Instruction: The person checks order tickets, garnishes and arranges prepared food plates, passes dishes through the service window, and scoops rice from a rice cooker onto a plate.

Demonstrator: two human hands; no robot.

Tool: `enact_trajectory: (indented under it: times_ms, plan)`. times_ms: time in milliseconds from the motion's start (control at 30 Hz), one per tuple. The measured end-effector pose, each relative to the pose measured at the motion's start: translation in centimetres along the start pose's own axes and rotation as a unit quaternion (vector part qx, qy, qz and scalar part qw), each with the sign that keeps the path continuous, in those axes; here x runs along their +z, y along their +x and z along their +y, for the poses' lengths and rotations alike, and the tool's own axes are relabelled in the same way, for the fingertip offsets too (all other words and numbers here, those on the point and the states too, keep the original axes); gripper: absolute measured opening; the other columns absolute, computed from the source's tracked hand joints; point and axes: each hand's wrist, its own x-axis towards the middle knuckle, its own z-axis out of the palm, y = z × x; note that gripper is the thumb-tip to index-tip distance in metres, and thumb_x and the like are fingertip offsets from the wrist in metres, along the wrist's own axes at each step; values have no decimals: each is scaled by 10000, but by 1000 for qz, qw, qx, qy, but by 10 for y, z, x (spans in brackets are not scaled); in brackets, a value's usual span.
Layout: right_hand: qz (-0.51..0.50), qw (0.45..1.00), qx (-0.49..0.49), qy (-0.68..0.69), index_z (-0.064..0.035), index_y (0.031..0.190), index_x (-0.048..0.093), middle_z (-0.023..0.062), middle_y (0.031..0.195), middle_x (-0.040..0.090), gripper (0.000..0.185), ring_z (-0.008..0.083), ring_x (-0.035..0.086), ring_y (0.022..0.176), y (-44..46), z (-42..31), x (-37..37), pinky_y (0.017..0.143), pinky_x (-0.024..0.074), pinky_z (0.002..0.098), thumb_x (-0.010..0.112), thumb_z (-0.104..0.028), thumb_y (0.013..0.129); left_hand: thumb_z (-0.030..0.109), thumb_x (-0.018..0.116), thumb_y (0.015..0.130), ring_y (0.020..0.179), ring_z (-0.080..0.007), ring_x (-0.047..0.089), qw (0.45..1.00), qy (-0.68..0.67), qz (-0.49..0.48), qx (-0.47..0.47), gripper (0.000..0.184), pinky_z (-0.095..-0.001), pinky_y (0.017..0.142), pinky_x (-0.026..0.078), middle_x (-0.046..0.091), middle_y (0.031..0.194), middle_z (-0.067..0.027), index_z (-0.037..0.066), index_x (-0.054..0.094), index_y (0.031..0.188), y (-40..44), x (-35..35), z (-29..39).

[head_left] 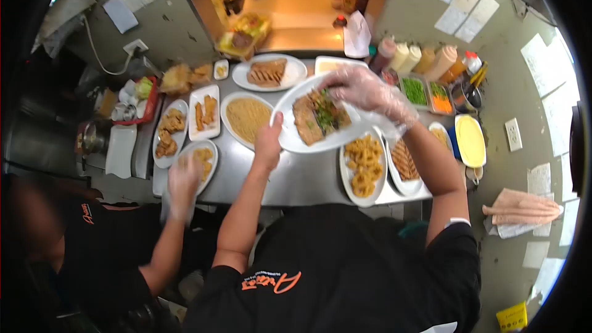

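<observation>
Above the steel counter, a white oval plate [287, 139] of grilled fillet [306, 120] and dark greens [328, 114] is held up. My bare left hand [267, 143] grips its left rim. In a clear plastic glove, my right hand [367, 89] is over the plate's upper right, its fingertips at the greens; whether they pinch anything is hidden. Just left of the held plate lies a plate of rice or noodles [246, 117]. Below and right of it is a plate of fried rings [364, 166], beside a plate of grilled meat [404, 160].
At left a co-worker's gloved hand [184, 179] is over a plate of fried food [202, 159]. Sauce bottles [416, 58] and containers of chopped vegetables [414, 90] line the back right. A pass-through window [296, 21] opens behind the counter [277, 182].
</observation>
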Motion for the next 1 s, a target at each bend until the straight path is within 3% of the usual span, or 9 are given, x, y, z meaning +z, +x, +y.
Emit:
enact_trajectory:
  times_ms: [67,100,133,367,633,767,800,967,1000]
  plan:
    - [-11,1000,13,23,-116,1090,733,113,986,732,267,213,691,939,2,7,14,870,534,365,663,-118,833,322,528,1041,734,-91,627,999,14,-19,-38,392,-261,698,498,695,890,-38,-40,675,1077,-1,-23,-18]
    - [-33,997,56,31,-120,1083,734,122,989,729,265,223,690,931,2,-11,14,864,535,366,666,-118,827,309,523,1044,747,-95,639,995,-14,-49,-85,383,-263,713,508,701,906,-45,-42,669,1087,1,-33,-26]
    - [-34,999,31,30,-120,1078,736,122,989,728,263,239,687,926,3,-5,21,864,533,368,662,-116,826,307,523,1044,757,-96,642,995,-39,-43,-87,381,-262,717,508,702,911,-49,-42,668,1086,-9,-31,-25]
    - [-34,996,-41,-74,-130,1057,746,128,984,724,260,304,677,923,0,-18,38,882,522,382,662,-120,811,313,518,1048,781,-102,647,992,-96,-64,-49,393,-261,726,510,708,939,-60,-50,661,1099,-8,-24,-15]
    - [-40,986,9,-161,-100,1032,756,141,973,726,218,304,684,936,-22,-29,12,860,530,386,680,-99,828,302,512,1052,867,-104,649,984,-130,-105,-62,401,-263,802,503,704,1012,-70,-59,641,1169,-5,5,-24]
    - [20,984,25,-177,-160,1062,766,124,996,735,267,294,699,933,-44,9,1,843,538,388,630,-68,852,293,500,1057,897,-110,651,985,-127,-104,-47,394,-268,825,506,700,1046,-80,-56,636,1181,-7,32,-37]
    - [23,977,-11,-214,-192,1066,770,102,1005,739,279,285,705,930,-53,16,-2,829,543,386,629,-82,853,291,496,1058,905,-110,651,986,-122,-105,-42,393,-270,829,507,699,1057,-83,-55,634,1184,-9,37,-40]
    - [50,997,10,-53,-187,1024,768,70,975,735,195,238,689,934,-96,35,-9,876,528,339,667,-183,858,296,497,1058,940,-101,647,986,-121,-91,-70,389,-271,839,509,689,1087,-71,-41,627,1203,-28,70,-51]
    - [16,995,61,77,-116,1063,753,70,1006,734,228,202,680,961,-102,44,-12,869,526,339,662,-191,867,298,498,1057,944,-99,645,985,-129,-79,-80,390,-270,839,509,687,1088,-65,-39,623,1208,-37,77,-54]
